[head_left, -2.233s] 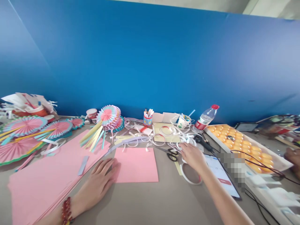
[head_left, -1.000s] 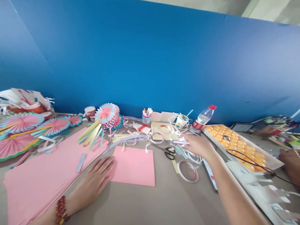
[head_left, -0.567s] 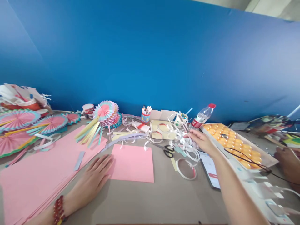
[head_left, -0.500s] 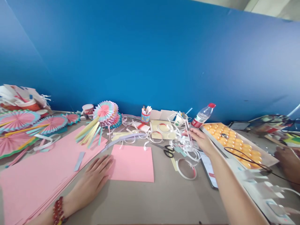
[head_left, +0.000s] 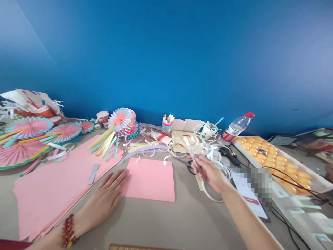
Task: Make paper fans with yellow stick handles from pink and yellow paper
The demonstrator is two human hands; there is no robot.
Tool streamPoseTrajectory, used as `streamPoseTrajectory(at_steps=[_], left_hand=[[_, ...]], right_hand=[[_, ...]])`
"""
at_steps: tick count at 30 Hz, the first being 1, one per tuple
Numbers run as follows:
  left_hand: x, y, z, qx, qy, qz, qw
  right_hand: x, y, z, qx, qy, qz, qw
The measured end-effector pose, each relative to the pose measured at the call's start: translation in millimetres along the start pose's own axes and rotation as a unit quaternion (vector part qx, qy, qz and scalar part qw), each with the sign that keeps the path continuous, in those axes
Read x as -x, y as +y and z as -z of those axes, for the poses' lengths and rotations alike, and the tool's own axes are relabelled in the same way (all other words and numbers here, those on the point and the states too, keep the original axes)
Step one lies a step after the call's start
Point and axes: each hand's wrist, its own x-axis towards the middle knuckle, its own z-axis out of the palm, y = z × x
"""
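My left hand (head_left: 106, 194) lies flat on the table, its fingertips on the left edge of a small pink paper sheet (head_left: 152, 180). Its fingers are stretched out and hold nothing. My right hand (head_left: 209, 172) is closed around a slim pale lilac tool (head_left: 191, 155), raised at a tilt to the right of the sheet; its exact kind is unclear. Beneath that hand, black-handled scissors (head_left: 191, 168) are partly hidden, as is a white tape roll (head_left: 211, 197). A larger stack of pink paper (head_left: 57, 187) lies left of my left hand, with a lilac strip (head_left: 93, 173) on it.
Folded paper fans (head_left: 31, 128) lie at left, and a pleated paper pinwheel (head_left: 121, 119) stands behind the stack. Curled white strips (head_left: 214, 154), a pen cup (head_left: 167, 127) and a bottle (head_left: 236, 128) line the back. A phone (head_left: 247, 191) and a tray of orange domes (head_left: 275, 156) are at right.
My right hand has picked the slim lilac tool out of the curled strips and brought it nearer, toward the pink sheet. My left hand has stayed flat. A brown strip shows at the bottom edge.
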Motion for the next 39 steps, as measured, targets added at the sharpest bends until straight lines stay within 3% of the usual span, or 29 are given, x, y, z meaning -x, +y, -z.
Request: streamPoseTrajectory(at_steps=[2,5,9,12,14,19,21,24,29,33,36,39], left_hand=[[2,1,-0.1,-0.007,0.002,0.003,1.000],[6,1,-0.8,-0.009,0.002,0.008,1.000],[8,2,0.5,0.001,-0.009,0.010,1.000],[6,3,3.1,0.003,-0.017,0.008,1.000],[6,4,4.7,0.006,-0.024,0.013,1.000],[6,6,6.3,0.011,-0.033,0.022,0.999],[6,6,7.0,0.010,-0.038,0.023,0.999],[6,6,8.4,0.012,-0.045,0.027,0.999],[14,0,7.9,0.016,-0.043,0.037,0.998],[17,-6,14.9,0.027,-0.017,0.069,0.997],[-3,0,30.1,0.041,0.006,0.055,0.998],[-44,22,38.3,0.092,-0.027,-0.069,0.993]], right_hand=[[15,15,-14,0.045,-0.059,-0.048,0.996],[27,31,-22,0.085,-0.076,-0.066,0.991],[27,38,-19,0.121,-0.080,-0.064,0.987],[28,37,-20,0.189,-0.083,-0.014,0.978],[32,34,-27,0.271,-0.093,0.049,0.957],[51,34,-57,0.442,-0.165,0.186,0.862],[57,39,-64,0.478,-0.182,0.208,0.834],[61,48,-66,0.509,-0.174,0.207,0.817],[62,50,-61,0.505,-0.170,0.205,0.821],[59,46,-55,0.434,-0.154,0.200,0.865],[53,45,-46,0.390,-0.040,0.168,0.904],[44,49,-36,0.427,0.067,0.169,0.886]])
